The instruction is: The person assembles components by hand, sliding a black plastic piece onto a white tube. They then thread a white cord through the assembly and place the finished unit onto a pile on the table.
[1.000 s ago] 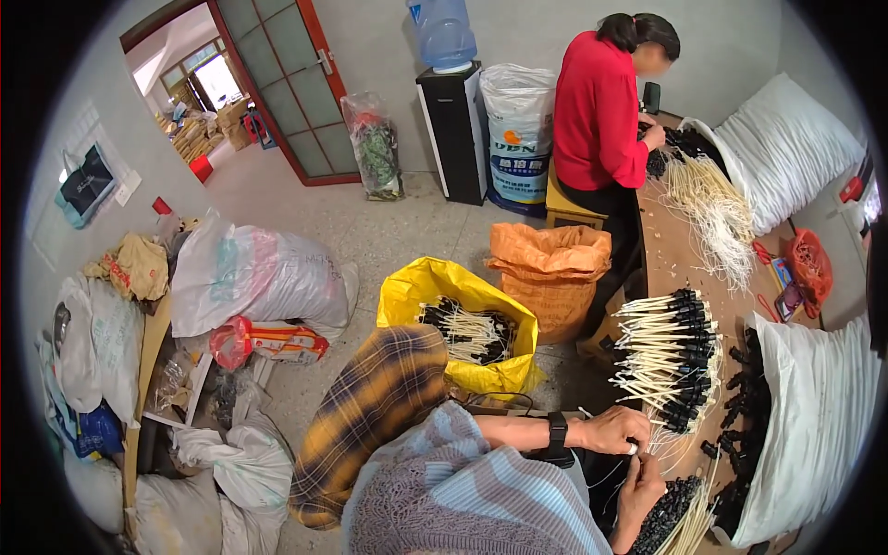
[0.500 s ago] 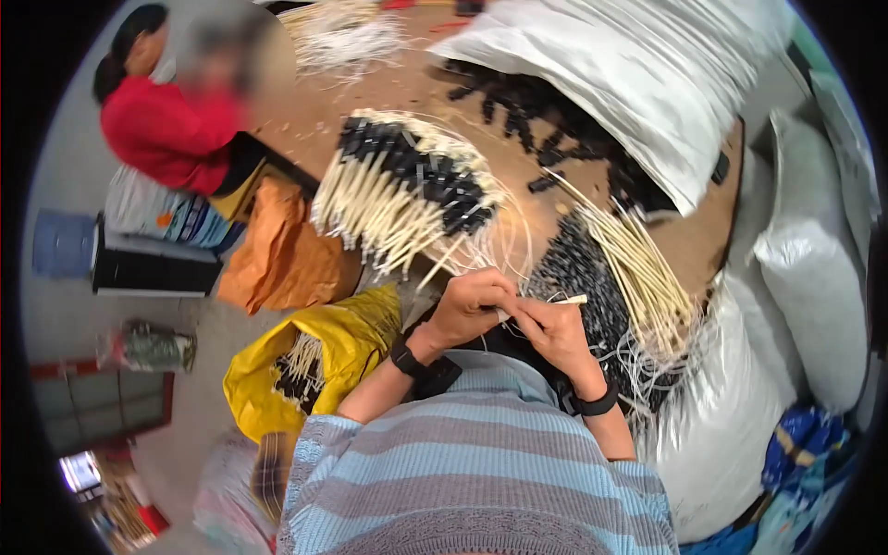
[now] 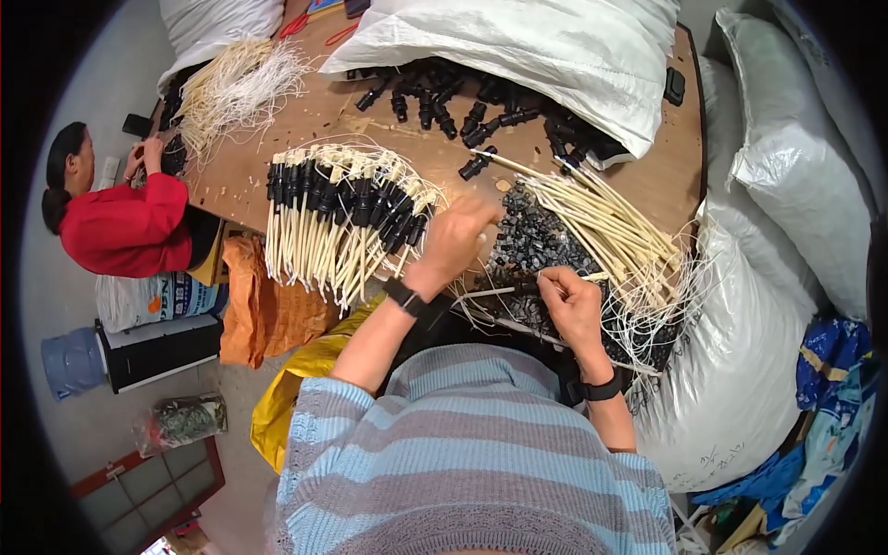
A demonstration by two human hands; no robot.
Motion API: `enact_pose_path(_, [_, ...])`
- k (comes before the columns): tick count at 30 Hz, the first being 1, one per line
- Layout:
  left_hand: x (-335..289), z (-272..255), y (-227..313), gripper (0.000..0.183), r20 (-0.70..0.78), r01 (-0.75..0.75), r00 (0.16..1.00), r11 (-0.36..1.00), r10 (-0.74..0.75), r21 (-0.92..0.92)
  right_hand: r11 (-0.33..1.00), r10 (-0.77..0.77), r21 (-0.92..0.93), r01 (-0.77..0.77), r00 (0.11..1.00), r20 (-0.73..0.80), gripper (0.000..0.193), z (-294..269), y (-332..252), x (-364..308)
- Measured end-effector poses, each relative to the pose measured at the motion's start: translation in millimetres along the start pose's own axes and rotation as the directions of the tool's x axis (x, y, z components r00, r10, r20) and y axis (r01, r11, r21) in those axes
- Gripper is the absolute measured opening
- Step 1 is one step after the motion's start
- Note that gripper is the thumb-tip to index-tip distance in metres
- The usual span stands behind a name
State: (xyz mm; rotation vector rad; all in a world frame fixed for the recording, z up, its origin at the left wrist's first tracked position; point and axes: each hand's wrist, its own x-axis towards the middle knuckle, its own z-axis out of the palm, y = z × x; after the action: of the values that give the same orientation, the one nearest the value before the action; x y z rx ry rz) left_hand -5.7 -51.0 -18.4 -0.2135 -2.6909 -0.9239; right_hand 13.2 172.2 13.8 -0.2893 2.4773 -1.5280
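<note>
A thin pale stick (image 3: 487,292) is pinched between the fingers of my right hand (image 3: 572,310), its free end pointing left. Above and to the left of it, my left hand (image 3: 453,242) is over the table beside a pile of small dark pieces (image 3: 532,231); motion smears its fingers, so what they hold cannot be made out. Left of that hand lies a neat row of pale sticks fitted with black connectors (image 3: 319,199). A bundle of loose pale sticks with white cords (image 3: 601,217) rests right of the dark pile.
A large white sack (image 3: 518,55) spills black connectors (image 3: 472,118) onto the brown table (image 3: 240,190). Far left, a person in a red top (image 3: 125,227) works beside another corded bundle (image 3: 245,88). Full white sacks (image 3: 740,361) crowd the right; yellow (image 3: 296,398) and orange bags (image 3: 277,314) stand left.
My hands, together half a second ago, have come apart. The left has moved forward toward the dark pile, and the right keeps near the table's front edge. The whole view has shifted.
</note>
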Motion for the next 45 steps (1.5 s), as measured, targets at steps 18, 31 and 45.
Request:
enact_pose_path(18, [-5.8,10.9,-5.6,0.039,0.214,0.467,0.876,0.65,-0.432,-0.6,0.98,0.161,0.135,-0.149,0.983,-0.091,0.014,12.4,10.3,18.2])
enact_pose_path(31, [-8.2,12.9,-7.8,0.022,0.269,0.541,0.815,0.509,-0.513,-0.67,0.988,0.096,0.134,-0.079,0.988,-0.119,0.014,19.2,18.3,16.7])
enact_pose_path(45, [-10.3,26.4,66.8,0.016,-0.063,0.255,0.922,0.719,-0.383,-0.646,0.989,0.052,0.147,-0.034,0.991,-0.121,0.017,32.4,18.0,27.9])
